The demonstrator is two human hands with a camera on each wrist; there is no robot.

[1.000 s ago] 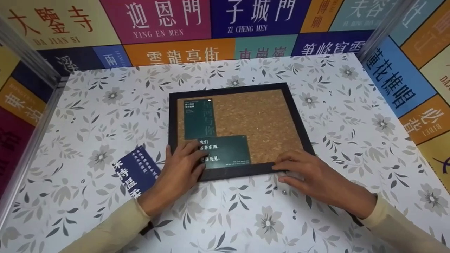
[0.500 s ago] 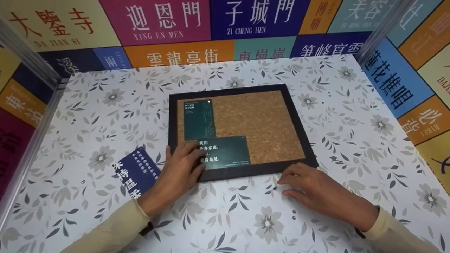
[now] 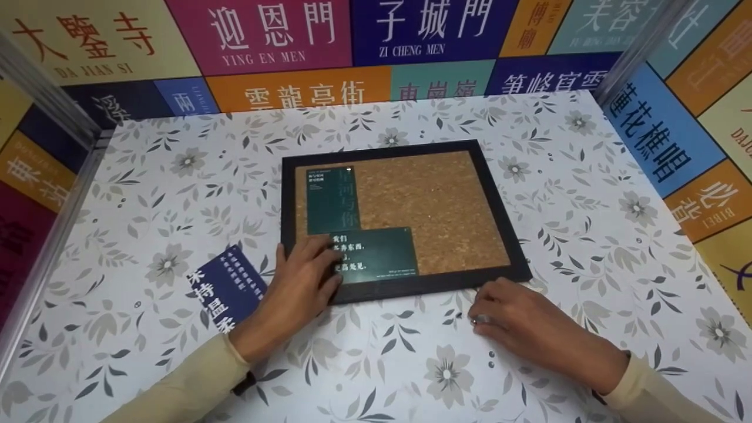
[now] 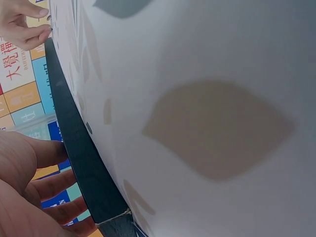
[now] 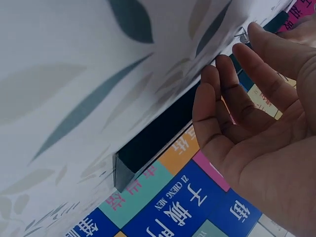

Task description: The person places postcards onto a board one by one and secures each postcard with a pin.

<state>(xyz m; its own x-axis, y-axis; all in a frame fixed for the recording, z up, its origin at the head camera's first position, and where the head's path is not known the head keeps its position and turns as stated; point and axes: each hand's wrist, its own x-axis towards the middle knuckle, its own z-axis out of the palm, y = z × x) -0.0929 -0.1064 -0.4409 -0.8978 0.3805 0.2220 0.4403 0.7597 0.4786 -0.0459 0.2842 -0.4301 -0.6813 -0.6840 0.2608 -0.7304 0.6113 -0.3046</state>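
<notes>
A cork board (image 3: 429,194) in a black frame (image 3: 502,223) lies on the table, with an upright green card (image 3: 329,202) at its upper left and a wide green card (image 3: 382,252) below it. Fingers of my left hand (image 3: 302,279) rest on the wide card's left end, the thumb by the frame's left side. Just off the frame's lower right corner, my right hand (image 3: 523,314) pinches a small clear push pin (image 3: 480,319) between thumb and index finger. The right wrist view shows the push pin (image 5: 243,35) at those fingertips, close to the tabletop.
A blue card (image 3: 226,288) with white characters lies left of the board, partly under the left forearm. The floral tablecloth (image 3: 446,370) covers the table. Colourful printed panels (image 3: 264,35) stand behind it and at both sides.
My right hand has drawn back from the frame's lower edge toward the table and closed its fingertips on the push pin. The left hand and the cards have stayed in place.
</notes>
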